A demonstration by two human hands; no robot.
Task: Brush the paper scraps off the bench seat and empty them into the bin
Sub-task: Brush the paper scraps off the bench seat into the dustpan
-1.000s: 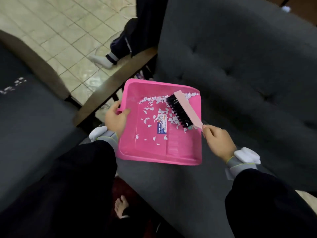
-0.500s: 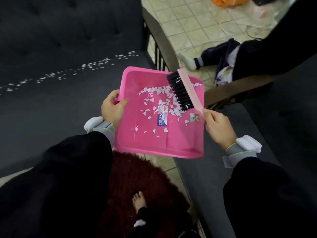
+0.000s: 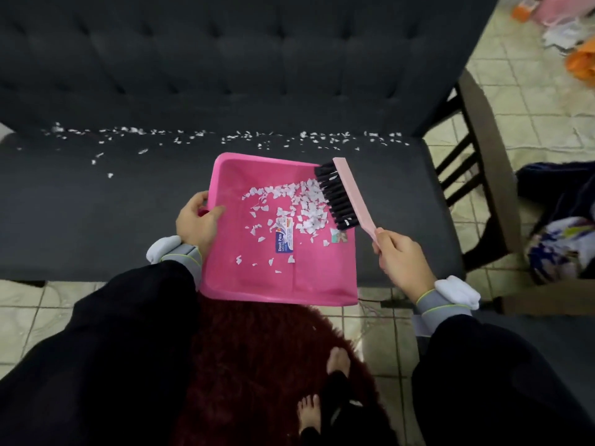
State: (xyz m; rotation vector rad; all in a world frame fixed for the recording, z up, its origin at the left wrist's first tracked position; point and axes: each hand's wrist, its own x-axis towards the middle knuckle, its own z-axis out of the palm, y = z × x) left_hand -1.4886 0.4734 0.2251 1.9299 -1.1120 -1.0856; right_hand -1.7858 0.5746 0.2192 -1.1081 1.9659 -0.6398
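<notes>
A dark grey bench seat [image 3: 96, 214] spans the upper half of the frame, one bench with a tufted back above it. Below it, at lower centre, lies one dark red rug [image 3: 257, 365] on the tiled floor. No bin shows anywhere in the frame.

One pink dustpan [image 3: 315, 278] hangs over the seat's front edge at centre frame. The left hand [image 3: 196, 220] grips its left rim, thumb curled over the wall. One brush [image 3: 351, 191] lies across the pan's right side, bristles facing left, its long axis running from lower right up toward the top of the frame. The right hand [image 3: 399, 255] is clenched round the handle.

The paper scraps [image 3: 225, 136] on the seat are too many to count. They form one thin band running left to right along the crease under the backrest, with a few strays toward the left. A second heap [image 3: 306, 204] sits in the pan beside the bristles.

The band lies just above the pan's top edge and the brush tip, crosswise to the brush. Its right end is nearer the right hand, so I judge the next sweep would likely start there, pulling down-frame.
</notes>
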